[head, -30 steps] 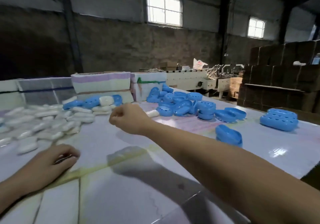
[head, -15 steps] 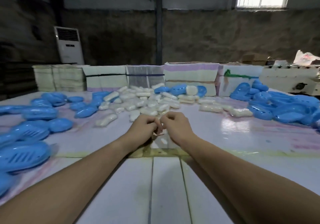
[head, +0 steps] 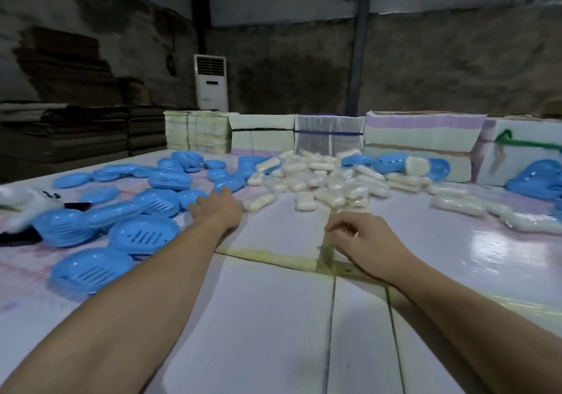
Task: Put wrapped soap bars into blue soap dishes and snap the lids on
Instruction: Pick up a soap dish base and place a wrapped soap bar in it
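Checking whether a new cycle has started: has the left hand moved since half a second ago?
Yes. The left hand has left the right hand and reached forward-left, toward the blue soap dishes beside the pile of wrapped soap bars.

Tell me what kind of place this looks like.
Probably a small packing workshop or warehouse: loose blue soap dishes and a heap of wrapped soap bars cover a big table, with flattened cardboard stacked by bare walls.

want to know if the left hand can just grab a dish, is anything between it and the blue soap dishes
Nothing visible blocks it. The left hand is stretched out over bare table, its fingers already at the nearest blue soap dishes. The pile of wrapped soap bars lies off to its right, not in the path.
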